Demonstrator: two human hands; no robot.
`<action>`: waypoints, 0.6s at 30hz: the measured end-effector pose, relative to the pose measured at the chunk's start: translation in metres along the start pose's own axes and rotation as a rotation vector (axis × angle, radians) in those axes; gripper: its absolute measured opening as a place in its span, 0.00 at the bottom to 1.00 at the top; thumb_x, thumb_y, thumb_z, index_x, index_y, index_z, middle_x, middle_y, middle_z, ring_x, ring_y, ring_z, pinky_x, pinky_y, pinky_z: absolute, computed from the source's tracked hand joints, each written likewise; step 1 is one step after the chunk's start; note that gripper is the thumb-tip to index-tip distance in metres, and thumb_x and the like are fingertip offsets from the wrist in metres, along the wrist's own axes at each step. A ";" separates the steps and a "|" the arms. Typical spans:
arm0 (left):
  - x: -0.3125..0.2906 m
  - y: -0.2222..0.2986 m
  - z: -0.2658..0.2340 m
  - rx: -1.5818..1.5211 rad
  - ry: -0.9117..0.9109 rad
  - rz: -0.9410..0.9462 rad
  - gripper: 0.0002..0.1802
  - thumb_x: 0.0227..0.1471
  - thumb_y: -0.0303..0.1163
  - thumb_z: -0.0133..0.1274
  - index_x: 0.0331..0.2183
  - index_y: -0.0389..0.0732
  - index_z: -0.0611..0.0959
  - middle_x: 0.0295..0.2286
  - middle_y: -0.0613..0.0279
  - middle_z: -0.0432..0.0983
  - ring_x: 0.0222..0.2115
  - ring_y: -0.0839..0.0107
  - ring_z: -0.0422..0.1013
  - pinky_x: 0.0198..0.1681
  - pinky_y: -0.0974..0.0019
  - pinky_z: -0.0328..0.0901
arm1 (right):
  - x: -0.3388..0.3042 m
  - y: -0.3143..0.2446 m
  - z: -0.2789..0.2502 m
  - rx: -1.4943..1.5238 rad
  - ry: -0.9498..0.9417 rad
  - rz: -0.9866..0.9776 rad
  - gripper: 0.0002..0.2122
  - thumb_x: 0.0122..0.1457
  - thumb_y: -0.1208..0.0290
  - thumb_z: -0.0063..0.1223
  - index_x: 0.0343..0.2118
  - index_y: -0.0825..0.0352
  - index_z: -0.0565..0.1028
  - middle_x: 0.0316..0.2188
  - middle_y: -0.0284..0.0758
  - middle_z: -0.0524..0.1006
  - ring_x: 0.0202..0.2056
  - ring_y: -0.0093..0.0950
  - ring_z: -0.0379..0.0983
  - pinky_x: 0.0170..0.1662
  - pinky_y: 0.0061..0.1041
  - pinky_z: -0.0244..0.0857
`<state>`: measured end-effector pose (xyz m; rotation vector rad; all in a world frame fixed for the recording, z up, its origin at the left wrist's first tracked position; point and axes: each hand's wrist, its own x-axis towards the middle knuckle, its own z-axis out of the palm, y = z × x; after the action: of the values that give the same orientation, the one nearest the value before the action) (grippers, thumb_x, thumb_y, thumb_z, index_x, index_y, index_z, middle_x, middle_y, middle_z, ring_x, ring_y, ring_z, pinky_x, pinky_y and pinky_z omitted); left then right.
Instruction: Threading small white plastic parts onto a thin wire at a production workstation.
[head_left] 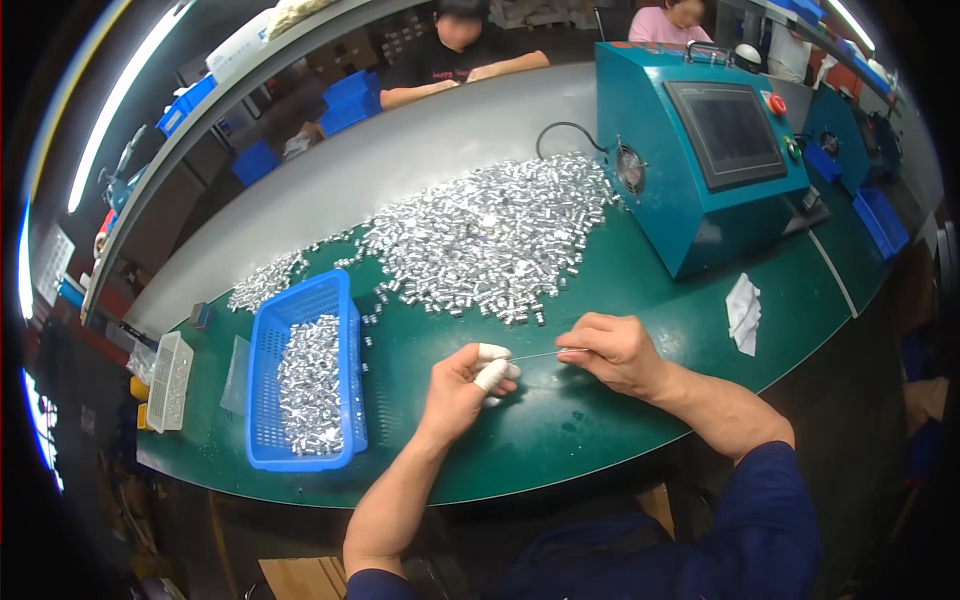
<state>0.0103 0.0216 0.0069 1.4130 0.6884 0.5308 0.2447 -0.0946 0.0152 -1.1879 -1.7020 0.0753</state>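
Observation:
Between my two hands a thin metal rod [540,355] runs almost level above the green tabletop. My right hand [622,355] grips its right end, fingers closed in a pinch. White covers sit on the fingertips of my left hand [462,388], which is pinched together at the rod's other end. Whether a small part is also between those fingers is hidden. Beyond the hands spreads a large heap of small silvery metal cylinders [480,235]. To the left, a blue perforated basket [354,400] holds many similar pieces.
A teal machine [650,180] with a dark screen stands at the back right. A crumpled white cloth [743,315] lies at right. At far left are a white basket [160,385] and a clear plastic bag [236,375]. Two people sit across the bench, near blue bins [350,100].

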 end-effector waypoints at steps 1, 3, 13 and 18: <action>0.001 -0.002 0.000 0.002 0.010 0.002 0.10 0.61 0.28 0.55 0.44 0.35 0.80 0.35 0.53 0.83 0.31 0.71 0.79 0.33 0.69 0.74 | -0.002 0.001 0.000 0.017 -0.037 0.029 0.06 0.55 0.74 0.64 0.35 0.67 0.81 0.25 0.37 0.78 0.25 0.32 0.76 0.26 0.27 0.67; 0.002 -0.003 -0.001 -0.001 -0.014 0.038 0.11 0.61 0.28 0.56 0.44 0.35 0.80 0.35 0.54 0.83 0.31 0.71 0.79 0.33 0.69 0.74 | -0.006 0.004 0.005 0.063 -0.056 0.043 0.06 0.62 0.72 0.59 0.34 0.70 0.81 0.23 0.36 0.78 0.23 0.27 0.75 0.25 0.23 0.66; 0.000 -0.004 -0.014 0.182 0.092 0.218 0.10 0.59 0.25 0.58 0.42 0.32 0.81 0.35 0.56 0.83 0.33 0.72 0.79 0.39 0.69 0.73 | -0.007 -0.003 0.029 0.613 -0.145 0.737 0.10 0.66 0.65 0.55 0.37 0.69 0.78 0.23 0.32 0.78 0.24 0.20 0.75 0.27 0.20 0.68; 0.000 -0.004 -0.021 0.062 0.063 0.150 0.10 0.59 0.24 0.55 0.43 0.33 0.80 0.34 0.54 0.83 0.31 0.70 0.79 0.37 0.68 0.74 | 0.001 -0.003 0.017 0.149 0.001 0.136 0.11 0.58 0.77 0.63 0.44 0.69 0.79 0.29 0.35 0.80 0.29 0.23 0.77 0.31 0.21 0.71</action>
<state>-0.0051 0.0365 0.0026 1.5192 0.6564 0.6790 0.2295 -0.0879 0.0090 -1.1896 -1.5845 0.2801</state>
